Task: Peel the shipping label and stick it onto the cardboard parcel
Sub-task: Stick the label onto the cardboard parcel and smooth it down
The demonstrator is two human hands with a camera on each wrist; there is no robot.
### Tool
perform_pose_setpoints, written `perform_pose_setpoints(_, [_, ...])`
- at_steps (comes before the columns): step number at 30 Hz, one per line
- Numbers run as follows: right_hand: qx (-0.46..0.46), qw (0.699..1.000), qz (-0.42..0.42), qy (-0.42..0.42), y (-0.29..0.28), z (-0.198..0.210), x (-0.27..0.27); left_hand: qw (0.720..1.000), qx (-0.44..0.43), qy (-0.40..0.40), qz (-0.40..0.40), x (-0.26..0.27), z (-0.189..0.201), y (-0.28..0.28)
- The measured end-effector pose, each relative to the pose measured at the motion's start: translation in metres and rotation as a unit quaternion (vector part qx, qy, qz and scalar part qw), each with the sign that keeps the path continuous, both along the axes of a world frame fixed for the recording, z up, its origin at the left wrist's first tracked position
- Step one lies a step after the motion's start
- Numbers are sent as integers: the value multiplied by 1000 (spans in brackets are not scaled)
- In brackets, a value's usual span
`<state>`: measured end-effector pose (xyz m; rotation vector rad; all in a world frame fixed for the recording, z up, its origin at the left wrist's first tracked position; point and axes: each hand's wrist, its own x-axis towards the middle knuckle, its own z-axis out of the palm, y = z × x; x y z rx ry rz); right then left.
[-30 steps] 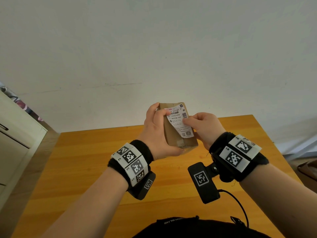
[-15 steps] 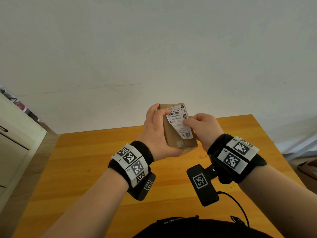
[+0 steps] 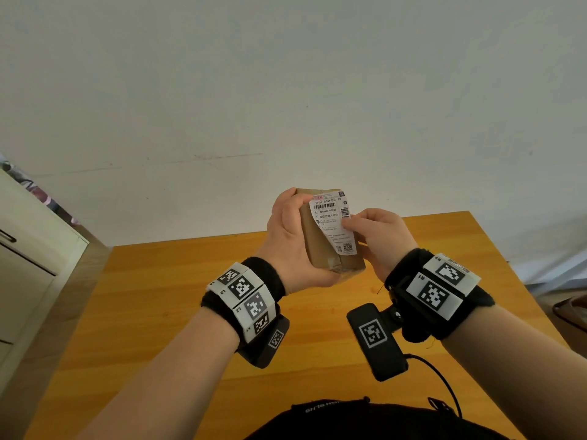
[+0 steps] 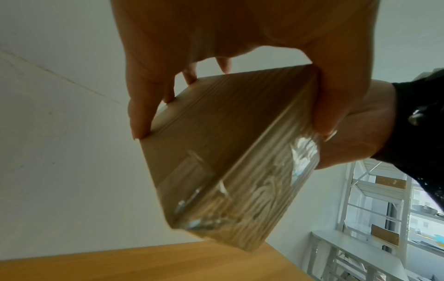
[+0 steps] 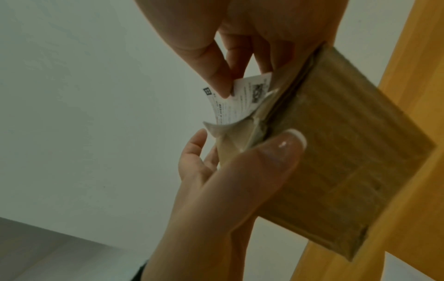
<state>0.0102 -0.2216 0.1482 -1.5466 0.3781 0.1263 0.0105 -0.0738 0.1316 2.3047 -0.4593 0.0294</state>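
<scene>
At frame centre above the bench (image 3: 178, 312), the left hand (image 3: 292, 249) clasps the cardboard parcel (image 3: 320, 246), half hiding it, while the right hand (image 3: 378, 239) pinches the shipping label (image 3: 332, 220).

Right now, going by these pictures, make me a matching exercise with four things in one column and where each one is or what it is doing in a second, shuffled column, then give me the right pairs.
Column one:
1. left hand
2. right hand
3. shipping label
4. wooden table

Column two:
A. pinches the white paper's edge
B. lies below both hands, bare wood showing
C. grips the cardboard parcel from its side, in the air
D. partly against the parcel's face, one edge curled away

Pairs: 1-C, 2-A, 3-D, 4-B
</scene>
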Motion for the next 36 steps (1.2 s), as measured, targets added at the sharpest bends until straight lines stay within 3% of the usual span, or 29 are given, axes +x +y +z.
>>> perform_pose_setpoints(6, [4,1000,-3,-7,0,-2,-1,1000,-3,0,-5,3,-3,1])
perform_pose_setpoints(19, [124,992,-9,17,-5,-3,-2,999,-12,2,-38,5,-7,3])
perform_pose_setpoints(25, [41,999,32,-9,-2,1,0,998,41,37,-26,2,-10,3])
perform_pose_setpoints(30, [-30,999,35,-13,0,3,-1,999,36,7,-15,4,-14,4])
perform_pose_setpoints(36, [117,992,27,29,-9,5,2,999,34,-2,-26,5,-13,3])
